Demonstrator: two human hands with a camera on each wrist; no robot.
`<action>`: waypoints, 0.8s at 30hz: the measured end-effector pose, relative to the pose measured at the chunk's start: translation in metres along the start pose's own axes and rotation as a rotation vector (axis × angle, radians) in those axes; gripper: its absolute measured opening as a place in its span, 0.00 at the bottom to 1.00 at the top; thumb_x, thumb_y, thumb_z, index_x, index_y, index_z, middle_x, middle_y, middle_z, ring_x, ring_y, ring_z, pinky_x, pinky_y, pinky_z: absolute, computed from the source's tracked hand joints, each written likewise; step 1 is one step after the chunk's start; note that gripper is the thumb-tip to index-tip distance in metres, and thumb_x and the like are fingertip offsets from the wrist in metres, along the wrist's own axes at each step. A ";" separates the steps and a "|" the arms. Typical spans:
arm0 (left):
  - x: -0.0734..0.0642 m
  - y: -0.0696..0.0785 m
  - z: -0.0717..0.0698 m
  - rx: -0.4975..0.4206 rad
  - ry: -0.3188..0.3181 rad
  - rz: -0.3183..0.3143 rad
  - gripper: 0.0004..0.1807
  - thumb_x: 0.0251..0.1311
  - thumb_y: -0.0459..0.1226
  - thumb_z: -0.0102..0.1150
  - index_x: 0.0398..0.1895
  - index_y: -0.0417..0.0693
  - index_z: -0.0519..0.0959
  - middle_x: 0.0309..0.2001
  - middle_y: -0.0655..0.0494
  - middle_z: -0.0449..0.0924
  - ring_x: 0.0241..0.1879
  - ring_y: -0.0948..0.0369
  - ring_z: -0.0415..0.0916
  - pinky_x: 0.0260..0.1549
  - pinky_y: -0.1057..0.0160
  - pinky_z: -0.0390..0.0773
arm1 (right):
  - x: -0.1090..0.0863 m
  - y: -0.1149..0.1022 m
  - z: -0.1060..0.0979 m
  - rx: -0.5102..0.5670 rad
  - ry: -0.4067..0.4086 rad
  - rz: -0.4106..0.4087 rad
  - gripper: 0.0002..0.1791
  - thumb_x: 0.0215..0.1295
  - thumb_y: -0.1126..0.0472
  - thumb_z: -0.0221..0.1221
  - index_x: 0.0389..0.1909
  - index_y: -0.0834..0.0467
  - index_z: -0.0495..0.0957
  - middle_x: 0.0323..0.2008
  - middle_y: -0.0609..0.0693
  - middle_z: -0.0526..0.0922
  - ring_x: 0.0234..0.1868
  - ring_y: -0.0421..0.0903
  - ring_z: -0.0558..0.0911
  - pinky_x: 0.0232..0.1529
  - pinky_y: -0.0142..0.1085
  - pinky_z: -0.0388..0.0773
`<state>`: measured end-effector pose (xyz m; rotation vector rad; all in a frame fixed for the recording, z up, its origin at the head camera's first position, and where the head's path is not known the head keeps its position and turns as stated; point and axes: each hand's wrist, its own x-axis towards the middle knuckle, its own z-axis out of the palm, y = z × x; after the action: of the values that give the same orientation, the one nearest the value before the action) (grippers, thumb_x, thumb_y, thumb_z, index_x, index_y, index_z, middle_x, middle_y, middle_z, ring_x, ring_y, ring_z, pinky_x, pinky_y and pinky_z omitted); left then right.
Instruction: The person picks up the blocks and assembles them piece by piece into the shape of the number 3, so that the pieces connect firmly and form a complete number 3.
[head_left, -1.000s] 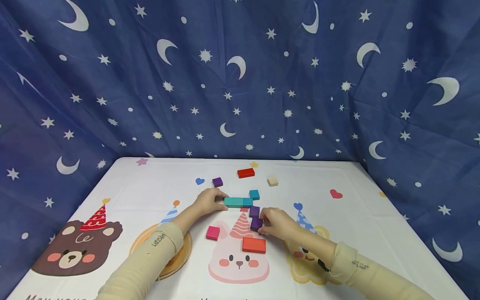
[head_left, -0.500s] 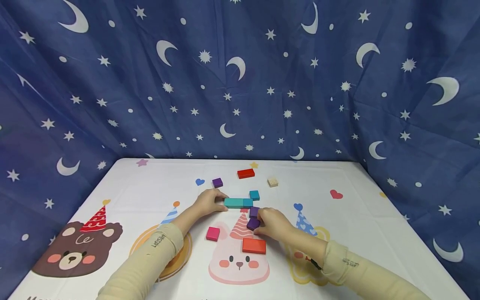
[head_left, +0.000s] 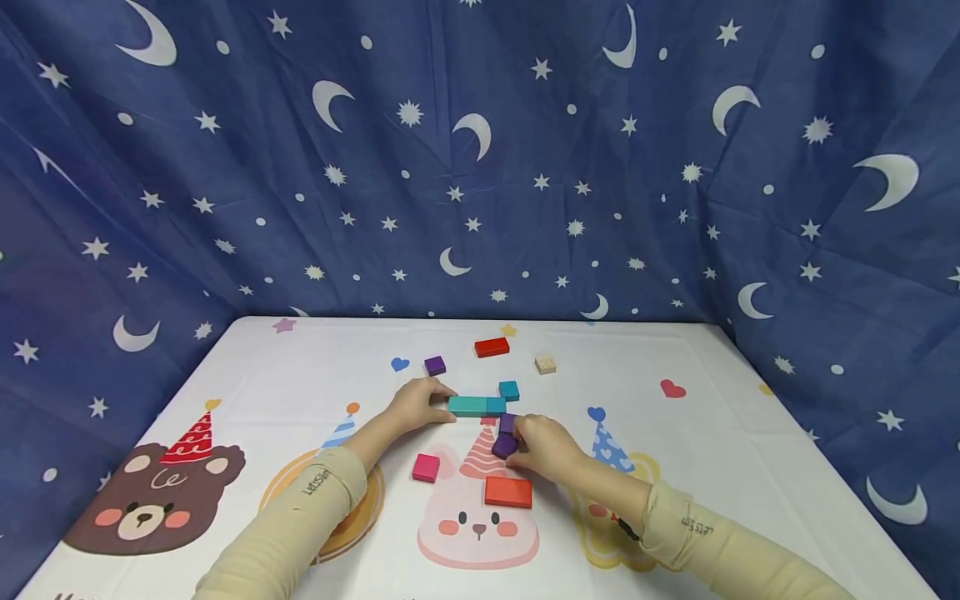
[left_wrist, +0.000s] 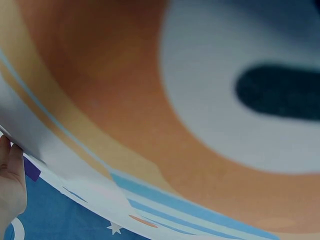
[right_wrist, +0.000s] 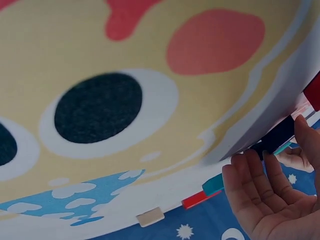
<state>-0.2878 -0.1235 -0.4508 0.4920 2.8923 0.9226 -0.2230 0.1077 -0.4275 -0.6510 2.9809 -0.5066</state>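
Note:
In the head view my left hand [head_left: 415, 405] pinches the left end of a long teal block [head_left: 467, 407] between thumb and forefinger. A small blue block [head_left: 496, 406] touches the teal block's right end. Below it lie two purple blocks, an upper one [head_left: 507, 422] and a slightly turned lower one [head_left: 505, 447]. My right hand [head_left: 551, 447] holds the lower purple block from the right, its fingertips also at the upper one. The right wrist view has the dark purple block [right_wrist: 279, 135] between thumb and fingers. Only part of my left hand [left_wrist: 11, 182] shows in its wrist view.
Behind lie a blue block [head_left: 509, 391], a purple block [head_left: 435, 366], a red block [head_left: 492, 347] and a pale wooden block [head_left: 545, 364]. Nearer are a pink block [head_left: 426, 468] and an orange-red block [head_left: 508, 492]. A starry blue curtain [head_left: 480, 208] surrounds the printed tablecloth.
My right hand has moved slightly left, and both nearby purple blocks have shifted left with it. The lower one has turned a little. My left hand and the teal block stay in place.

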 end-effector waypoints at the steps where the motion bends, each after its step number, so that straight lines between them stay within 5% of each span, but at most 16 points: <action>1: 0.000 0.000 0.000 -0.002 -0.003 -0.003 0.20 0.46 0.39 0.72 0.46 0.45 0.83 0.46 0.51 0.84 0.49 0.54 0.77 0.55 0.53 0.74 | 0.000 0.000 0.000 0.001 0.000 -0.001 0.18 0.44 0.56 0.73 0.29 0.61 0.77 0.25 0.49 0.78 0.26 0.40 0.69 0.29 0.29 0.70; 24: 0.000 0.001 0.000 -0.006 0.004 -0.007 0.21 0.46 0.39 0.72 0.45 0.45 0.83 0.46 0.51 0.84 0.51 0.54 0.77 0.56 0.53 0.73 | -0.001 0.000 0.001 -0.040 0.010 -0.026 0.19 0.44 0.55 0.73 0.31 0.61 0.77 0.26 0.50 0.80 0.26 0.41 0.70 0.31 0.32 0.73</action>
<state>-0.2876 -0.1231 -0.4505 0.4793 2.8921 0.9324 -0.2221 0.1072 -0.4285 -0.6939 3.0026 -0.4539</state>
